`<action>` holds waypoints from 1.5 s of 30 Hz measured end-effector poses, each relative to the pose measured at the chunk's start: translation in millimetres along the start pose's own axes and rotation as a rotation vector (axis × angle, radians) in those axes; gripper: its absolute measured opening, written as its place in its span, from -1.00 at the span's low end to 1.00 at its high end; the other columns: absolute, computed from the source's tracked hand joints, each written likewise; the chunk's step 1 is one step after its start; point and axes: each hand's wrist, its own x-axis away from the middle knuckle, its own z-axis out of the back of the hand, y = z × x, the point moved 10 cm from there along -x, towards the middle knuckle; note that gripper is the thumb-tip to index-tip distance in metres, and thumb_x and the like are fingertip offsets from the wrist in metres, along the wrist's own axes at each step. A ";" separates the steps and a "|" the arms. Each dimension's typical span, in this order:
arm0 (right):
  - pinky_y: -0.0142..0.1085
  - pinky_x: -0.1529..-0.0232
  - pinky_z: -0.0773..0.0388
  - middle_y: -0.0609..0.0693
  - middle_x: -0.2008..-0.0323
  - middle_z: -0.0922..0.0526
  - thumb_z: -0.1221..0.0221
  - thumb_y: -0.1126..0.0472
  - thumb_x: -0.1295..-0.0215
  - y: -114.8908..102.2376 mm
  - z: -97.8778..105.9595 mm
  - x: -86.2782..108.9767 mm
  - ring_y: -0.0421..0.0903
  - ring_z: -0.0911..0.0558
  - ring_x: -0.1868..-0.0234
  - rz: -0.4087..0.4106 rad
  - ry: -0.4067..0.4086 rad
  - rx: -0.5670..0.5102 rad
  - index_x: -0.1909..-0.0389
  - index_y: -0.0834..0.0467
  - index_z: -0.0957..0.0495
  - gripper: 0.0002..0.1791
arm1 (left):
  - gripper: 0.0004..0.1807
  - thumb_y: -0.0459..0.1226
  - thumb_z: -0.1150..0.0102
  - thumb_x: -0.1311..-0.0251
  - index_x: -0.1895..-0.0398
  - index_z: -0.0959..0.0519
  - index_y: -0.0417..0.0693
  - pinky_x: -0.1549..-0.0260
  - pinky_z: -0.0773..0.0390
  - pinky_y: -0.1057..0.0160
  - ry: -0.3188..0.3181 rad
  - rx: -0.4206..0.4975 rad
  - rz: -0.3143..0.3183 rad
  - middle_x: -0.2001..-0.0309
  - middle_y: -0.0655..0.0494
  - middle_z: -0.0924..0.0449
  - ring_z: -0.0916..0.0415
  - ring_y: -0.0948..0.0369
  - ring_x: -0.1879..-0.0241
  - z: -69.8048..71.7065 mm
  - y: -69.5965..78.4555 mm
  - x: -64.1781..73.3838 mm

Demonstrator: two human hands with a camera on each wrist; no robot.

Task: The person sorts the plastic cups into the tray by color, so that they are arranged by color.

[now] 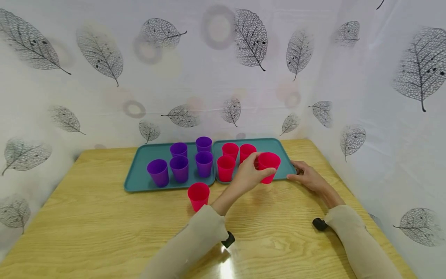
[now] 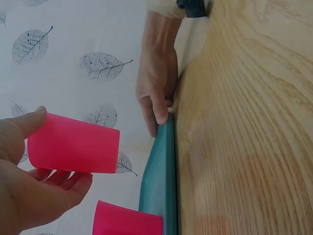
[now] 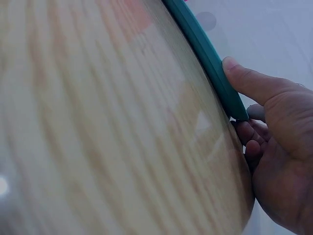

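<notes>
A red cup (image 1: 268, 162) is held between the thumb and fingers of my left hand (image 1: 248, 173), above the front of the right teal tray (image 1: 287, 169). In the left wrist view that cup (image 2: 73, 144) is off the tray. My right hand (image 1: 309, 177) grips the right tray's near right corner; the right wrist view has its thumb on the rim (image 3: 215, 68) and fingers curled by the corner. Red cups (image 1: 226, 169) stand upright on this tray, partly hidden by my left hand. Another red cup (image 1: 198, 195) stands on the table before the trays, partly behind my left sleeve.
Left of the right tray, a second teal tray (image 1: 139, 170) adjoins it and carries several upright purple cups (image 1: 179, 170). Both trays lie at the back of the wooden table (image 1: 104, 221), near a leaf-patterned white backdrop (image 1: 209, 69). A similar backdrop runs along the right side.
</notes>
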 end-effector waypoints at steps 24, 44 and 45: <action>-0.40 0.10 -0.34 0.39 -0.12 -0.43 -0.33 0.34 -0.37 -8.0 1.6 -2.1 0.11 -0.39 0.03 0.010 0.004 0.009 -0.49 0.45 -0.23 -0.24 | -0.20 -0.05 -0.48 -0.23 -0.48 -0.39 -0.08 -0.13 -0.60 0.12 0.117 -0.028 0.092 -0.28 0.01 -0.56 -0.52 0.07 -0.20 -27.5 -20.7 -47.1; -0.38 0.18 -0.35 0.38 -0.09 -0.42 -0.32 0.33 -0.38 0.9 1.2 -0.9 0.06 -0.36 0.08 -0.012 0.005 0.016 -0.50 0.47 -0.20 -0.23 | -0.28 -0.13 -0.38 -0.34 -0.48 -0.35 -0.14 -0.22 -0.54 0.14 0.099 -0.047 0.116 -0.29 -0.02 -0.54 -0.44 0.05 -0.27 -52.9 -60.5 -58.0; -0.38 0.18 -0.35 0.39 -0.09 -0.42 -0.31 0.34 -0.38 -0.6 1.5 -0.8 0.08 -0.37 0.09 -0.012 0.006 0.013 -0.49 0.48 -0.20 -0.23 | -0.29 -0.13 -0.37 -0.35 -0.49 -0.35 -0.13 -0.23 -0.53 0.14 0.093 -0.039 0.121 -0.30 -0.02 -0.53 -0.43 0.05 -0.29 -53.9 -62.4 -58.0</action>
